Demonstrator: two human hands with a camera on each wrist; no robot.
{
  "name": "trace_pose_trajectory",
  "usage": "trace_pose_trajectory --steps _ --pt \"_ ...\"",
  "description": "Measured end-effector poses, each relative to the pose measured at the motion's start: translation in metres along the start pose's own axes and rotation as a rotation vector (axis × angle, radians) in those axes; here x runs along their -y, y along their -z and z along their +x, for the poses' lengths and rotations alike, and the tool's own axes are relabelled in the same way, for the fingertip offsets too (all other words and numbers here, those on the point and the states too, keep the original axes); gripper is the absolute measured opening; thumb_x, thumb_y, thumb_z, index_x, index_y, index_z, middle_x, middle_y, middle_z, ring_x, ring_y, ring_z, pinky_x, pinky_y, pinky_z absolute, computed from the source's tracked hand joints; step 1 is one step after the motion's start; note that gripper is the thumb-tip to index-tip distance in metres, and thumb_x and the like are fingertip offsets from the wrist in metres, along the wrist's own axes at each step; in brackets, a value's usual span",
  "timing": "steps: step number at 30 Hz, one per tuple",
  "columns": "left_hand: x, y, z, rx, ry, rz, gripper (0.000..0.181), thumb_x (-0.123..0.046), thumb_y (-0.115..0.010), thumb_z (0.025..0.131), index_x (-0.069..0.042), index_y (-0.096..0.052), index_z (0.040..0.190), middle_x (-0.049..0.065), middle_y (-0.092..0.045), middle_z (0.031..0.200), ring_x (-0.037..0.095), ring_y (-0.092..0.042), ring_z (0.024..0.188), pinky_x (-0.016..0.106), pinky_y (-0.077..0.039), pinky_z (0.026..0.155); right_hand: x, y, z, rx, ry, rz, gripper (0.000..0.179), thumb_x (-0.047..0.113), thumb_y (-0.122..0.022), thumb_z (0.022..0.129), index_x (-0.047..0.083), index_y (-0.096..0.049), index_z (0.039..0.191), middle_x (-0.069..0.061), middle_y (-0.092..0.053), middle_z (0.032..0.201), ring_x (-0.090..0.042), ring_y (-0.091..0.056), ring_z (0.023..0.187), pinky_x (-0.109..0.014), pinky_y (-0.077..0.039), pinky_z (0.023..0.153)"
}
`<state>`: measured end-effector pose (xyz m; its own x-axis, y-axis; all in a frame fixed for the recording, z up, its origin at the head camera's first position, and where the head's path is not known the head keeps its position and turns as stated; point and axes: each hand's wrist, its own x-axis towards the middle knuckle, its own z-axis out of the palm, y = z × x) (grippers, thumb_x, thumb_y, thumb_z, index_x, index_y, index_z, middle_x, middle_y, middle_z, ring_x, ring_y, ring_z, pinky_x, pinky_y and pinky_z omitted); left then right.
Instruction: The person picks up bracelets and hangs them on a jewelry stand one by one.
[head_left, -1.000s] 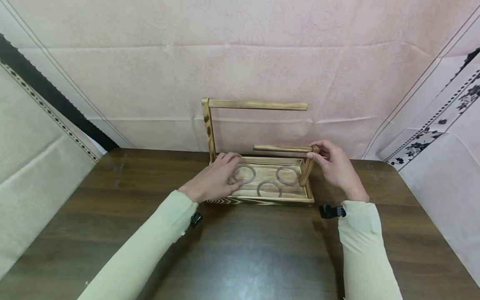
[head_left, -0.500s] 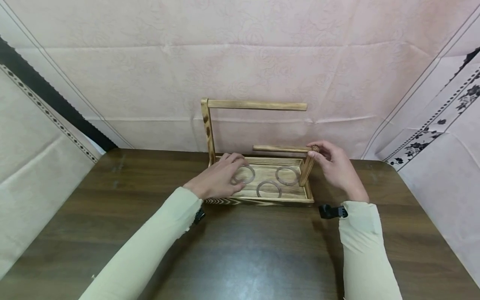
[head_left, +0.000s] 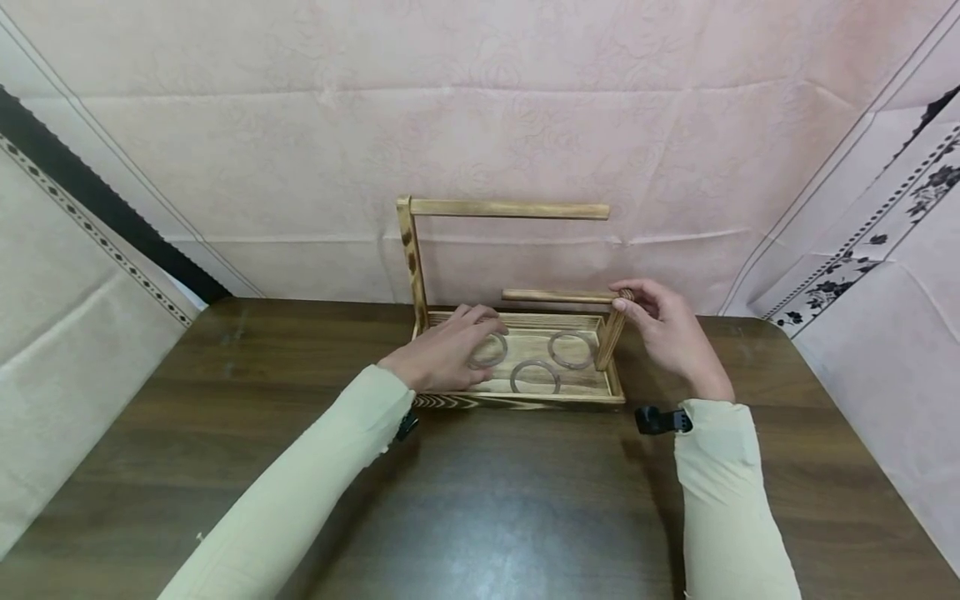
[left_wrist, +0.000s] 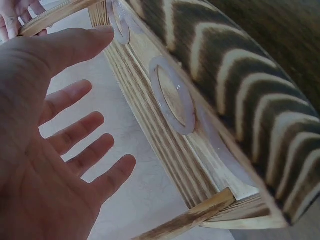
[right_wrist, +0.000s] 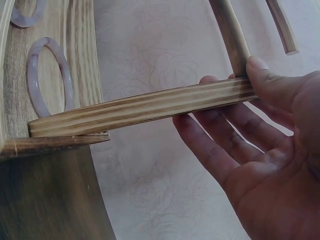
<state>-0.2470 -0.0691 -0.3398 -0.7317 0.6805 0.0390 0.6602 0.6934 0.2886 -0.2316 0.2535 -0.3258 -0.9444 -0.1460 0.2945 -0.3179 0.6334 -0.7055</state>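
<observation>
- Head view: the wooden tray (head_left: 525,402) sits on the counter (head_left: 480,508), near its far edge.
- Head view: the left hand (head_left: 450,354) lies over the tray's left part; contact with the tray cannot be told. The left ring (head_left: 506,352) is partly covered by this hand.
- Head view: the middle ring (head_left: 535,363) and the right ring (head_left: 552,350) lie on the tray floor, between the two hands.
- Head view: the right hand (head_left: 667,337) is outside the tray's right end and pinches the top of the short post (head_left: 611,335), where the short bar (head_left: 558,296) joins it.
- Head view: the tall post (head_left: 413,258) rises at the left end, carrying the long bar (head_left: 510,209).
- Left wrist view: the left hand's fingers are spread and hold nothing; the thumb extends alongside.
- Right wrist view: the right thumb presses the post's upper end, with fingers behind. The post's foot stands inside the tray, just beside the right ring.
</observation>
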Motion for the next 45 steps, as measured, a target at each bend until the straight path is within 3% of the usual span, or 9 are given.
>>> trace_pose_trajectory --steps 9,14,17,21,23,30,39,45 --pt "-0.007 0.000 0.013 0.050 -0.054 0.036 0.061 -0.021 -0.078 0.089 -0.016 -0.053 0.144 0.004 -0.047 0.152 0.025 -0.040 0.140 0.040 -0.044 0.115 0.001 -0.001 0.000 0.000 0.007 -0.048 0.034 0.021 -0.054 0.107 0.001 -0.060 0.134 -0.017 -0.067 0.115 -0.023 -0.062 0.104 -0.009 -0.045 0.082" --pt "-0.010 0.000 0.022 0.078 -0.080 0.073 0.066 -0.017 -0.080 0.085 -0.017 -0.052 0.145 0.003 -0.047 0.154 0.024 -0.041 0.139 0.038 -0.045 0.114 0.002 -0.001 0.001 -0.002 0.009 -0.063 0.033 0.019 -0.054 0.107 0.001 -0.060 0.134 -0.017 -0.067 0.115 -0.024 -0.061 0.104 -0.011 -0.045 0.084" --pt "-0.012 0.000 0.025 0.087 -0.097 0.085 0.069 -0.013 -0.080 0.083 -0.017 -0.052 0.146 0.003 -0.047 0.154 0.024 -0.041 0.138 0.039 -0.045 0.113 0.003 -0.001 0.000 0.002 0.002 -0.063 0.033 0.019 -0.054 0.107 0.000 -0.060 0.134 -0.018 -0.067 0.117 -0.026 -0.062 0.106 -0.022 -0.049 0.090" --pt "-0.016 -0.001 0.028 0.110 -0.099 0.078 0.058 -0.018 -0.074 0.092 -0.018 -0.052 0.145 0.001 -0.046 0.154 0.025 -0.041 0.140 0.041 -0.044 0.115 0.006 0.000 0.000 0.014 -0.007 -0.052 0.034 0.020 -0.053 0.107 0.000 -0.059 0.135 -0.019 -0.065 0.119 -0.030 -0.061 0.111 -0.044 -0.050 0.099" --pt "-0.018 -0.001 0.030 0.125 -0.092 0.064 0.057 -0.020 -0.075 0.092 -0.019 -0.053 0.145 0.000 -0.046 0.154 0.028 -0.041 0.142 0.043 -0.044 0.115 0.007 0.001 0.000 0.021 -0.010 -0.047 0.035 0.020 -0.053 0.107 0.000 -0.058 0.135 -0.019 -0.064 0.119 -0.032 -0.061 0.112 -0.048 -0.049 0.101" --pt "-0.027 -0.005 0.039 0.178 -0.088 0.051 0.071 -0.013 -0.085 0.082 -0.025 -0.054 0.144 -0.001 -0.044 0.156 0.033 -0.037 0.148 0.047 -0.044 0.117 0.008 0.001 0.001 0.025 -0.013 -0.044 0.034 0.020 -0.053 0.107 0.001 -0.058 0.135 -0.019 -0.063 0.120 -0.033 -0.061 0.114 -0.050 -0.049 0.103" --pt "-0.040 -0.009 0.049 0.286 -0.056 0.043 0.058 -0.006 -0.072 0.092 -0.027 -0.056 0.143 -0.001 -0.045 0.157 0.028 -0.041 0.147 0.052 -0.049 0.110 0.008 0.001 0.001 0.024 -0.009 -0.039 0.033 0.019 -0.053 0.107 0.001 -0.058 0.134 -0.020 -0.064 0.119 -0.033 -0.061 0.114 -0.050 -0.049 0.103" --pt "-0.045 -0.011 0.054 0.340 -0.060 0.006 0.071 0.009 -0.068 0.086 -0.028 -0.054 0.144 0.000 -0.041 0.160 0.027 -0.039 0.148 0.052 -0.044 0.116 0.008 0.002 0.000 0.036 -0.020 -0.038 0.034 0.020 -0.054 0.107 0.002 -0.058 0.136 -0.019 -0.064 0.120 -0.034 -0.062 0.115 -0.051 -0.049 0.104"
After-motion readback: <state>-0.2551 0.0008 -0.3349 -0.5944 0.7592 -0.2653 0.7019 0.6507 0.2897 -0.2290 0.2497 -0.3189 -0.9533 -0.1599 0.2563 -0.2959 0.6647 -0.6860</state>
